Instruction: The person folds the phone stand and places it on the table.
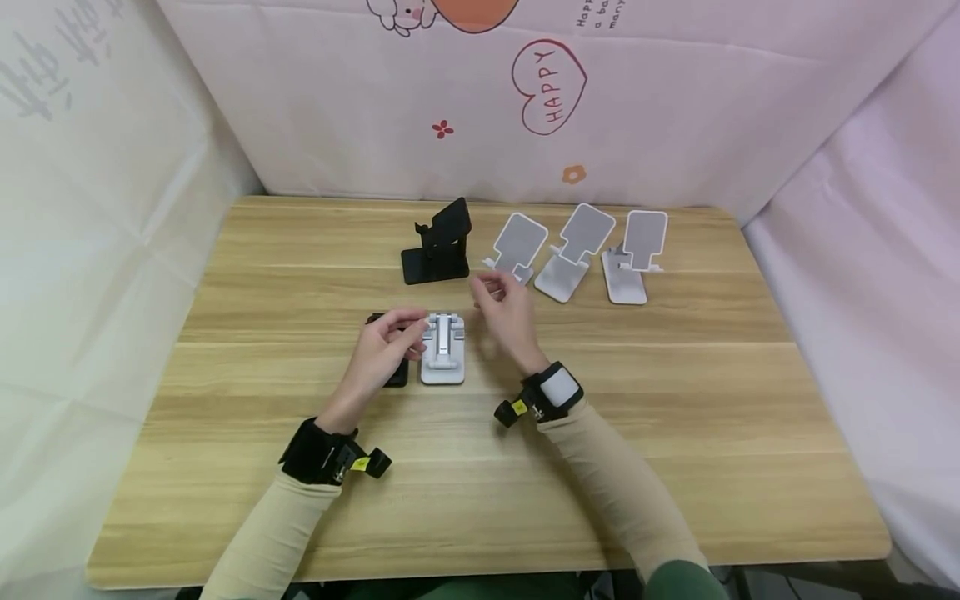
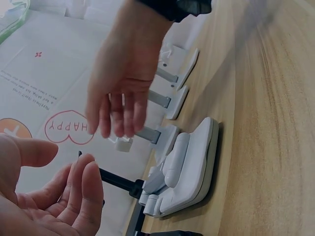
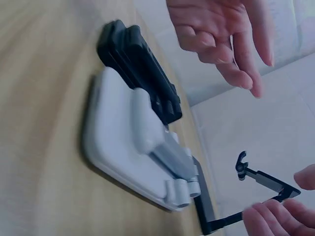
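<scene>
Two folded phone stands lie side by side near the middle of the table: a white phone stand [image 1: 443,373] and, to its left, a black phone stand [image 1: 398,377]. My left hand [image 1: 375,357] is over the black one and partly covers it, its fingers loosely bent and holding nothing; the fingertips overlap the white stand's left edge in the head view. To the right of the white stand my right hand [image 1: 512,323] hovers with relaxed, bare fingers. In the left wrist view, that right hand [image 2: 125,73] hangs above the folded white stand [image 2: 189,172], apart from it.
Behind the hands stands an unfolded black phone stand [image 1: 435,265]. A row of unfolded white phone stands with grey pads continues to its right: the left one [image 1: 519,237], the middle one [image 1: 587,233] and the right one [image 1: 643,240]. A printed cloth [image 1: 337,108] hangs behind the table.
</scene>
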The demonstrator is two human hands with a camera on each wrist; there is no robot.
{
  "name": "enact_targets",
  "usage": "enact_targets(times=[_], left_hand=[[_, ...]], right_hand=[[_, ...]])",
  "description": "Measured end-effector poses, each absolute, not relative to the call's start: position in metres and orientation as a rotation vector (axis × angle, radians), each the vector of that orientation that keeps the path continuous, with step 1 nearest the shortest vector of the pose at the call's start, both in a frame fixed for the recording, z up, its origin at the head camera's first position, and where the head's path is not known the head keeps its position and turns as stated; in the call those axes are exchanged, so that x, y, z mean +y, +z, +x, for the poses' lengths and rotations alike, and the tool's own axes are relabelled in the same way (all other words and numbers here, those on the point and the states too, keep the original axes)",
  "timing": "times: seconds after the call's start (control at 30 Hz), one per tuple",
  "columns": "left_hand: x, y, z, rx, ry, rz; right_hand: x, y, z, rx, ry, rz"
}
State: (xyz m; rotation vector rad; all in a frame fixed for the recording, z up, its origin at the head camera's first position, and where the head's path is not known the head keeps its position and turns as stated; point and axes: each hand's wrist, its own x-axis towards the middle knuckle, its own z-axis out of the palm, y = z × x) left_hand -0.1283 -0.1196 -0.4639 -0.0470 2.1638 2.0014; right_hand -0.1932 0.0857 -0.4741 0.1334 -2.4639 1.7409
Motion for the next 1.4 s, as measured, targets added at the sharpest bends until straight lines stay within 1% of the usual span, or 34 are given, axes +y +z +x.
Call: enact_targets(times=[0.13, 0.33, 0.6, 0.77, 1.0, 1.4], left_hand=[[-0.119, -0.464, -0.127, 2.164, 1.998, -0.031], [-0.115, -0.466, -0.124, 2.177, 1.973, -0.031], [-0.111, -0.469, -0.124, 2.168, 1.973, -0.038], [-0.110, -0.471, -0.124, 2.162, 1.989, -0.023], [-0.111, -0.469, -0.123, 2.163, 1.999, -0.013], [-0.114, -0.469, -0.124, 2.165, 1.996, -0.041]], right_hand=[[0.080, -0.466, -0.205, -2.445, 1.642, 0.110], [0.069, -0.460, -0.220, -2.444, 1.651, 0.084], [0.053, -0.466, -0.234, -2.419, 1.712, 0.071], [0.045, -0.468, -0.240, -2.483, 1.710, 0.018], [0.035, -0.467, -0.253, -2.498, 1.823, -0.054], [0.018, -0.472, -0.269, -2.534, 1.789, -0.147]])
